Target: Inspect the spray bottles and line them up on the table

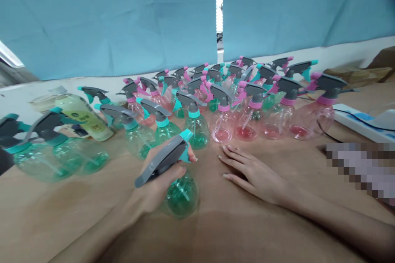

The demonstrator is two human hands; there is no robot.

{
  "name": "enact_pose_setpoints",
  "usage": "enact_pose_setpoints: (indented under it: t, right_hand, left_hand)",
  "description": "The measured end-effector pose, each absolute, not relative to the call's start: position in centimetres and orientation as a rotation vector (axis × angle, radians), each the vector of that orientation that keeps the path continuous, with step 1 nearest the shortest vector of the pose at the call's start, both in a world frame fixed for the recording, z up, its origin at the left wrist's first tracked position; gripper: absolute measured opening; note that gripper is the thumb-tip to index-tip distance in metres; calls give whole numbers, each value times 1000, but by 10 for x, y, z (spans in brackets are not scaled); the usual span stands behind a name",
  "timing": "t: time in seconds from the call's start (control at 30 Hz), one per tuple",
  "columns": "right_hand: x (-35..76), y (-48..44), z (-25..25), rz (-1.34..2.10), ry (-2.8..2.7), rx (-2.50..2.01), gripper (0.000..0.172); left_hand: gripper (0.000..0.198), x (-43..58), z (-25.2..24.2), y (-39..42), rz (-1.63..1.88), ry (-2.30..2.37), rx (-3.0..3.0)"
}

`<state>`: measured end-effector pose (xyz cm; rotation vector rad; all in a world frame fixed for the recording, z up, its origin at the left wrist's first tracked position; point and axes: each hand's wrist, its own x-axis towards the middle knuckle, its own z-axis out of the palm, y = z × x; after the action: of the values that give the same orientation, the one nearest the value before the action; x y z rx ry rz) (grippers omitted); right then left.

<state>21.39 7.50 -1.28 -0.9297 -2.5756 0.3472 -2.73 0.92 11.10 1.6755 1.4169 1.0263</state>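
Note:
My left hand (160, 176) is wrapped round the neck and trigger of a green spray bottle (182, 197) with a grey and turquoise head. Its clear round body shows below my fingers, just above or on the table; I cannot tell which. My right hand (251, 172) lies palm down on the wooden table (222, 226), fingers stretched out and holding nothing. Beyond it stands a pink spray bottle (221, 125), beside another green spray bottle (196, 129).
Several pink and green spray bottles crowd the back of the table. More green bottles (89, 156) stand at left, by a leaning pale green bottle (83, 115). A white power strip (364, 121) with a black cable lies at right. A blue curtain (123, 20) hangs behind.

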Motion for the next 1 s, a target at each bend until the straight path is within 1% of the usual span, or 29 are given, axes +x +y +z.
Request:
enact_pose_setpoints:
  t: [0.07, 0.23, 0.4, 0.5, 0.63, 0.8, 1.0]
  right_hand:
    - [214, 75, -12, 344, -2576, -940, 54]
    - [213, 75, -11, 350, -2576, -939, 55]
    - [213, 76, -11, 316, -2596, -940, 54]
    - [213, 76, -12, 309, -2575, -935, 54]
    - [213, 76, -12, 293, -2598, -941, 54]
    - [213, 75, -10, 270, -2632, -957, 56]
    - [213, 75, -10, 291, -2623, -960, 57]
  left_hand:
    - [14, -29, 111, 9, 1048, 1427, 1658]
    - [23, -29, 109, 6, 1036, 1441, 1602]
    - [18, -25, 106, 4, 1091, 1599, 1518]
    - [18, -22, 107, 4, 1118, 1673, 1440]
    - [19, -22, 106, 4, 1112, 1677, 1412]
    - [15, -26, 99, 4, 1144, 1606, 1475]
    - [20, -24, 103, 5, 1140, 1532, 1532]
